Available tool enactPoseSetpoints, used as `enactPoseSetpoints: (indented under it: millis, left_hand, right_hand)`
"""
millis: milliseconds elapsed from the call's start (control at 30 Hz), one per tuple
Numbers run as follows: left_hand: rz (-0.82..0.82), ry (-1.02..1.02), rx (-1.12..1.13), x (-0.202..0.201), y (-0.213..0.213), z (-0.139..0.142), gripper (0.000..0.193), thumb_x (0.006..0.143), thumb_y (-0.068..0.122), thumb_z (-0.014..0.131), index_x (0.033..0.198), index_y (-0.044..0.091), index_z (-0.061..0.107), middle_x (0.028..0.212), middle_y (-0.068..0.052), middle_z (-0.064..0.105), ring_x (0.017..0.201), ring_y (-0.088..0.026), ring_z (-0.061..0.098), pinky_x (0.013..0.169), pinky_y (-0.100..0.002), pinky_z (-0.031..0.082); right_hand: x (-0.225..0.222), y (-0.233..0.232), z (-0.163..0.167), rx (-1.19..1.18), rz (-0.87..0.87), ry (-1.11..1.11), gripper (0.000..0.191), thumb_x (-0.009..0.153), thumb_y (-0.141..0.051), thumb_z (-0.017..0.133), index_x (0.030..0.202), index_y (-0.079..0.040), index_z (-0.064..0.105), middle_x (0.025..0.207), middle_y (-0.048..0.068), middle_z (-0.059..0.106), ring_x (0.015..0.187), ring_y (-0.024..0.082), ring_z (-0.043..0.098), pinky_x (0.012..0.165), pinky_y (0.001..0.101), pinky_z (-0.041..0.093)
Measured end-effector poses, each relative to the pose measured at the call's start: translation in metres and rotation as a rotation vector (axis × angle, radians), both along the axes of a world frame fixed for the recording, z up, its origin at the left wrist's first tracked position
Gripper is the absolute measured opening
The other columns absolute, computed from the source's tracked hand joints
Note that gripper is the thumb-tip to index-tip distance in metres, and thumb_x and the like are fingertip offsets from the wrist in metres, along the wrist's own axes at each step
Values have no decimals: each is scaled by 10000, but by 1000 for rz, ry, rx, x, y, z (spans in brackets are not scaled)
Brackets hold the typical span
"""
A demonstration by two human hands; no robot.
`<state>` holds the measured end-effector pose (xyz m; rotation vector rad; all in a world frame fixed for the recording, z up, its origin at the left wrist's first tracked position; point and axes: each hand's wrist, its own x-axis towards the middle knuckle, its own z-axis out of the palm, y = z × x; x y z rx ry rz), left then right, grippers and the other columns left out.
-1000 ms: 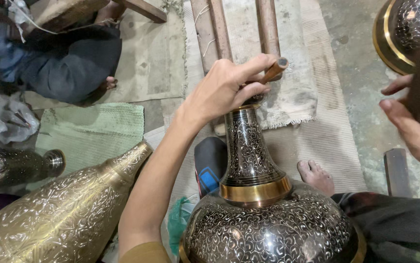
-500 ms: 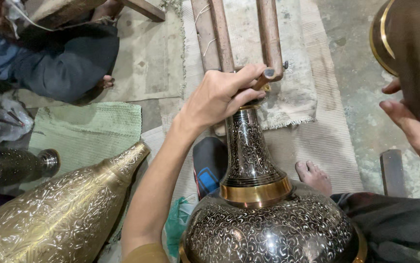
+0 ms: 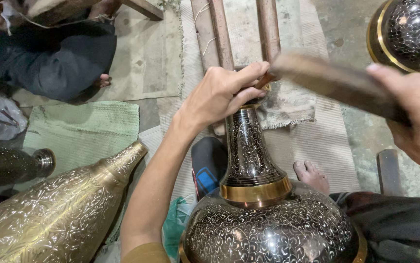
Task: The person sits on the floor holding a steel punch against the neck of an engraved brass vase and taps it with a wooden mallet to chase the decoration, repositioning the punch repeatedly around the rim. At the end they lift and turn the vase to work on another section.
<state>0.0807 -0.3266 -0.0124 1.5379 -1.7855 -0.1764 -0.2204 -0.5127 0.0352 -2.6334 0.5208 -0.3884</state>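
The left hand is sitting on the top of a tall black and gold vase, which is standing upright between the person's legs on the floor. Its fingers are pinched together around a small metal tool at the vase's mouth. The right hand is wrapped tight around a wooden mallet, which is looking blurry because it is moving.

To do this well, the left hand should be keeping the little tool steady on the rim, and the mallet should be tapping its end gently, so the shiny pattern is not getting dented.

Half a second ago the mallet was far off at the right edge. Now it is swinging in close to the tool. The left hand is staying in its spot.

A big gold vase is lying nearby.
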Motion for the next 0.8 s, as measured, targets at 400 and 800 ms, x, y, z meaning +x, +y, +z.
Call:
enactPoseSetpoints:
  millis: [400,800]
  left_hand:
    - [-30,7,9,4,-1,0,459,1022,246,736,1431,180,539,1014,-80,798,879,-222,805,768,-334,652]
    - [-35,34,60,5,-3,9,451,1003,242,760,1397,170,552,960,-104,791,823,-267,794,715,-373,628]
  right_hand:
    - [-2,1,5,-155,90,-67,720,772,205,662,1441,26,466,1005,230,594,795,338,636,723,430,520]
    - [2,4,9,-106,17,22,764,778,176,666,1487,-34,473,990,161,628,801,241,639,721,357,532]
